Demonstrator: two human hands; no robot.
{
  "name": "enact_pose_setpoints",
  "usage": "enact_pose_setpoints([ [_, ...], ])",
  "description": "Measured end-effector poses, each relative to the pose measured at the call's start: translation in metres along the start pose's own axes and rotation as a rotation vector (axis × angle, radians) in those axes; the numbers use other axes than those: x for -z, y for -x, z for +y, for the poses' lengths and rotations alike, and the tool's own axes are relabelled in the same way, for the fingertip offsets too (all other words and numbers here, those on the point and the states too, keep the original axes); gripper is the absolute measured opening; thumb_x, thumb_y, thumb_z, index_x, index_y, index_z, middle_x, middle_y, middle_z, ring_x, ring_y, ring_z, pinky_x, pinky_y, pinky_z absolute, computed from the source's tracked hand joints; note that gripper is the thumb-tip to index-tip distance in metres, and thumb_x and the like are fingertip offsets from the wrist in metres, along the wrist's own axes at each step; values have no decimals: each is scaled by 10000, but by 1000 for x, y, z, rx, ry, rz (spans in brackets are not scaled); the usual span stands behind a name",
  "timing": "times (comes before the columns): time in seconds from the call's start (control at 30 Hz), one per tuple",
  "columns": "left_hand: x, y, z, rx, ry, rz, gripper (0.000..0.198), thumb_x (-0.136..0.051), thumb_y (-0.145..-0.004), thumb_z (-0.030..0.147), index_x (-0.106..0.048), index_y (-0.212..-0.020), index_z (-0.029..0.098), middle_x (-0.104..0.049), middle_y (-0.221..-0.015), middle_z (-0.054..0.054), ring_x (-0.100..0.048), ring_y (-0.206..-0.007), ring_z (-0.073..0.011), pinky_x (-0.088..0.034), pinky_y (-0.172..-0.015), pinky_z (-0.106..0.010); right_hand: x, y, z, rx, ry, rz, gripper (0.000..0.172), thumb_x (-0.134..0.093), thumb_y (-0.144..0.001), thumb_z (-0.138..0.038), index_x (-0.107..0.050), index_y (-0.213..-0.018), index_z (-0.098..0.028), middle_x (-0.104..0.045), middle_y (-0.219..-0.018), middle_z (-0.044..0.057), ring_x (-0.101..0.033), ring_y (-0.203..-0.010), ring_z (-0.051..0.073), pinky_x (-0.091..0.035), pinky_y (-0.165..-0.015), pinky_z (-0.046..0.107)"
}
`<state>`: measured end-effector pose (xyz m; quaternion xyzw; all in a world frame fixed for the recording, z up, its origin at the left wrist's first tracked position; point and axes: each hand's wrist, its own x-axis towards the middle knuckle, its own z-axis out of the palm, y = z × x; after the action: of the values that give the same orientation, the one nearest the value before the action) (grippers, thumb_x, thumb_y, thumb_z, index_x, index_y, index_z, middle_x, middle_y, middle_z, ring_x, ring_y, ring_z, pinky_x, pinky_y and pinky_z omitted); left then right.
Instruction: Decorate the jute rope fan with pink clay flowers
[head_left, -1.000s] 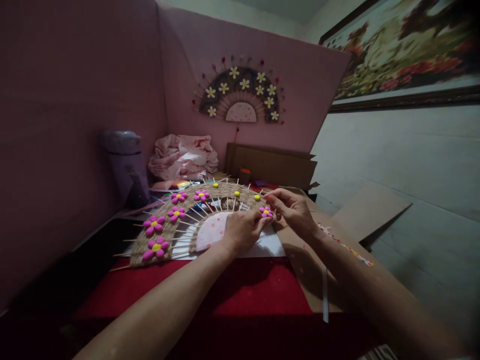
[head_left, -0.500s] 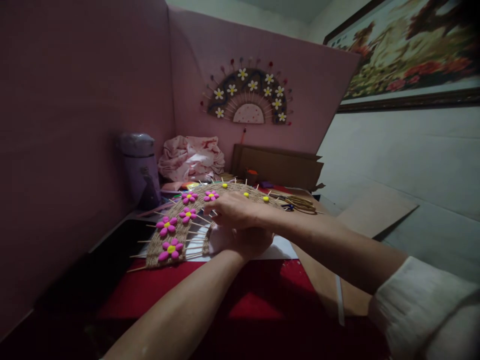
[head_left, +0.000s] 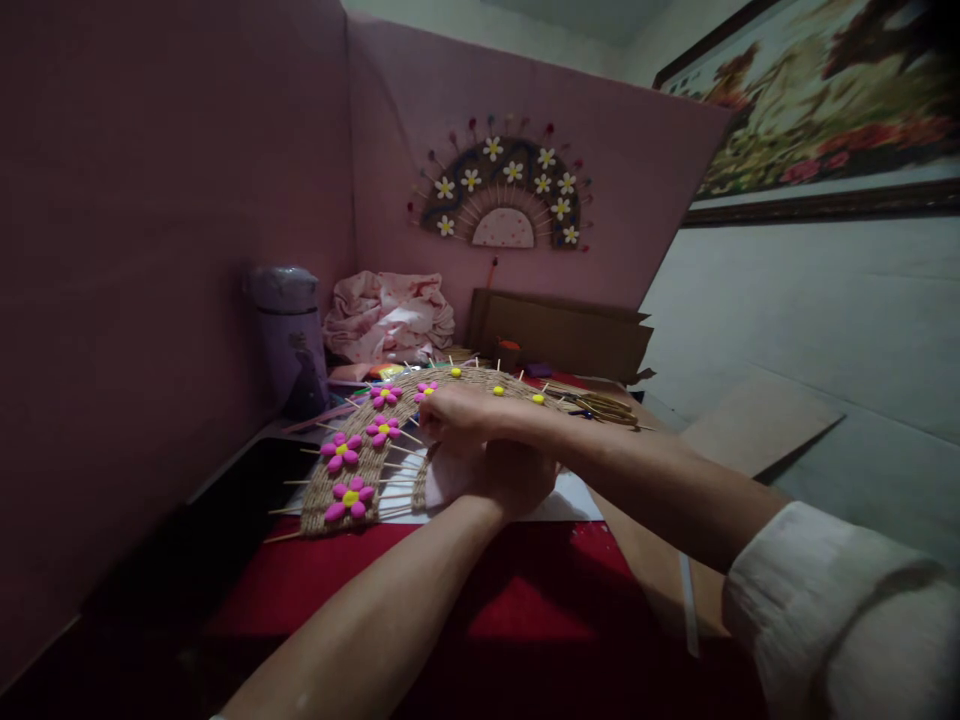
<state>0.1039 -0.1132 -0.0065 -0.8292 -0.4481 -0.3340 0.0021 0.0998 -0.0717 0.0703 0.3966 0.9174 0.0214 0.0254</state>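
A fan-shaped craft piece (head_left: 319,505) wrapped in tan twine, with thin sticks poking out along its edges, lies in front of me. Pink clay flowers (head_left: 343,452) with yellow centres cover its left side. Bare yellow dots, such as one yellow clay dot (head_left: 498,391), sit along its top and right. My right hand (head_left: 456,415) reaches across from the right, fingers curled down beside the top pink flower (head_left: 426,391); whatever they pinch is hidden. Beneath that forearm is my left hand (head_left: 525,478), near the fan's right part, its fingers out of sight.
A purple bottle (head_left: 291,350) and a bundled pink cloth (head_left: 390,315) stand at the back left. Cardboard sheets (head_left: 562,325) lean behind; scissors (head_left: 611,408) lie right of the fan. A finished flowered fan (head_left: 502,190) hangs on the pink panel. Red cloth (head_left: 517,590) covers the front.
The whole view has shifted slightly. My right hand has edged closer over the top pink flower, its fingers now more curled. My left hand stays under the right forearm.
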Motion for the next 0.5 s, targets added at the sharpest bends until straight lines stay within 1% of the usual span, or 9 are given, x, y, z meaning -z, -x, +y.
enact_pose_setpoints([
  [0.03,-1,-1,-1,-22,1,-23,313,-487,-874,299,-632,-1095,131,-680,-1031,-131,-607,-991,-290,-438,-860,-379,2,0,5,16,-116,28,139,-517,-747,-124,-648,-702,-125,-631,-631,22,-484,-528,83,-300,-464,203],
  [0.07,-2,-1,-2,-40,3,-47,296,-477,-875,315,-660,-1027,137,-700,-951,-124,-640,-894,-272,-461,-795,-367,6,1,11,24,-257,50,163,-501,-770,-122,-618,-657,-116,-593,-565,8,-455,-484,68,-298,-445,190],
  [0.13,-3,-3,-3,-60,11,-79,312,-447,-885,362,-685,-901,162,-715,-816,-99,-659,-739,-240,-470,-678,-343,15,4,19,26,-573,90,188,-479,-814,-143,-574,-654,-115,-532,-485,-26,-419,-407,50,-293,-399,172],
  [0.2,-4,-3,-3,-71,17,-95,346,-418,-895,400,-683,-853,181,-716,-765,-84,-657,-689,-223,-450,-624,-324,28,11,24,31,-885,169,149,-473,-840,-156,-554,-721,-120,-497,-450,-60,-382,-348,37,-270,-351,155],
  [0.23,-4,-3,-3,-73,16,-97,357,-406,-900,408,-680,-854,184,-717,-760,-81,-656,-684,-219,-438,-611,-316,37,16,25,71,-994,203,118,-488,-839,-156,-550,-744,-122,-505,-453,-64,-386,-341,34,-265,-340,148],
  [0.33,-4,-3,-2,-85,-1,-91,380,-402,-900,428,-676,-827,176,-714,-744,-88,-654,-682,-217,-402,-586,-299,66,38,23,235,-1206,362,89,-546,-830,-186,-544,-764,-126,-497,-456,-87,-368,-332,17,-247,-329,131],
  [0.43,-7,-3,-3,-103,-12,-76,381,-423,-888,447,-674,-792,178,-714,-753,-90,-654,-701,-218,-374,-573,-293,95,64,16,350,-1372,509,76,-503,-861,-182,-519,-794,-150,-443,-467,-124,-355,-348,-1,-232,-358,116],
  [0.47,-8,-3,-3,-103,-13,-74,381,-426,-887,451,-674,-788,179,-714,-753,-90,-652,-700,-216,-369,-573,-292,102,72,13,390,-1438,546,123,-427,-892,-167,-509,-800,-160,-410,-469,-133,-336,-352,-9,-215,-371,114],
  [0.5,-9,-3,-4,-101,-12,-77,382,-426,-887,453,-674,-789,179,-713,-756,-91,-650,-698,-212,-367,-576,-292,107,77,10,409,-1507,542,224,-313,-924,-167,-500,-801,-169,-368,-477,-136,-317,-358,-16,-198,-386,116],
])
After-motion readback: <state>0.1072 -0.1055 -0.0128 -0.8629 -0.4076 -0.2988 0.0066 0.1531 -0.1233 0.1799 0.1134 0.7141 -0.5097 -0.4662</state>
